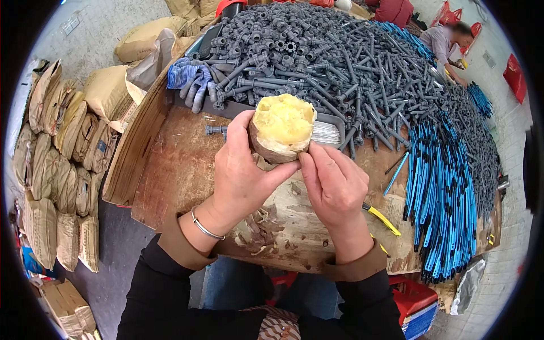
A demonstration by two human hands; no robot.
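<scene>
My left hand (pixel 241 164) is closed round a partly peeled sweet potato (pixel 285 122), fingers on its left side and thumb underneath. Its yellow flesh is bare and uneven at the top, while brown skin still covers the lower part. At its lower right edge, the thumb and forefinger of my right hand (pixel 335 180) pinch the skin. Torn brown peelings (pixel 260 232) lie on the wooden table (pixel 170 164) below my hands. Just right of my right hand are yellow-handled pliers (pixel 382 220), partly hidden by the wrist.
A big heap of grey plastic fittings (pixel 345 68) covers the table's far side. Blue-and-grey work gloves (pixel 192 82) lie at its left, thin metal pins (pixel 326 133) in a tray. Blue-and-black sticks (pixel 439 198) are piled right. Another person (pixel 445 42) works at far right; sacks (pixel 56 147) line the left.
</scene>
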